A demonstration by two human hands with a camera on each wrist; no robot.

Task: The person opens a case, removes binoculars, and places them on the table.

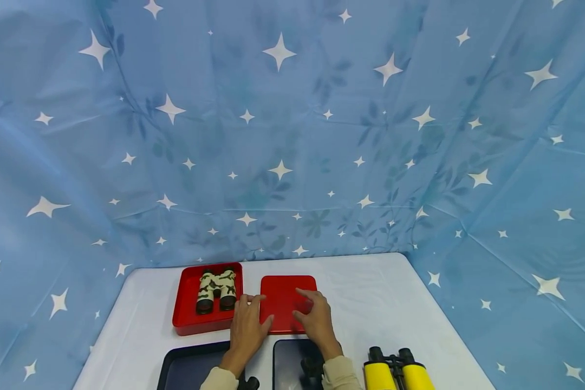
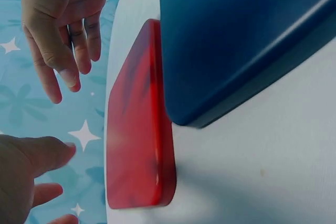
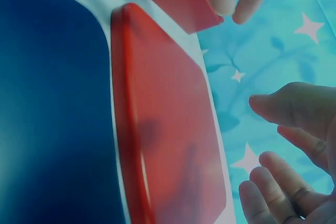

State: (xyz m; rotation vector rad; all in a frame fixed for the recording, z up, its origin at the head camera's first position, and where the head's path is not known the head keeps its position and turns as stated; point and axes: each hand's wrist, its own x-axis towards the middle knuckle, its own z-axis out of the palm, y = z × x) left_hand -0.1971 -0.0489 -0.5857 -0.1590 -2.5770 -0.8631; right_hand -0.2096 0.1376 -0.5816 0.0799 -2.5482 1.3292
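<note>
1. Nearest the head camera, at the bottom edge, lie two dark blue trays, with yellow binoculars at about 5 o'clock from the hands.
2. Just past them lies the red lid, flat and upside-up on the white table. At its 9 o'clock the red tray holds camouflage binoculars.
3. Left hand rests at the lid's left edge, fingers loosely straight, gripping nothing. The left wrist view shows them spread just off the lid, so I cannot tell whether they touch it.
4. Right hand lies over the lid's near right part, fingers relaxed and extended, also gripping nothing.
5. Judging by its glossy, thin, rounded shell, the lid looks light, stiff and somewhat slippery, and probably not fragile.
6. Best hold, I judge: pinch the turned-down rim at 3 and 9 o'clock, thumbs on top, fingertips hooked under the lip.
</note>
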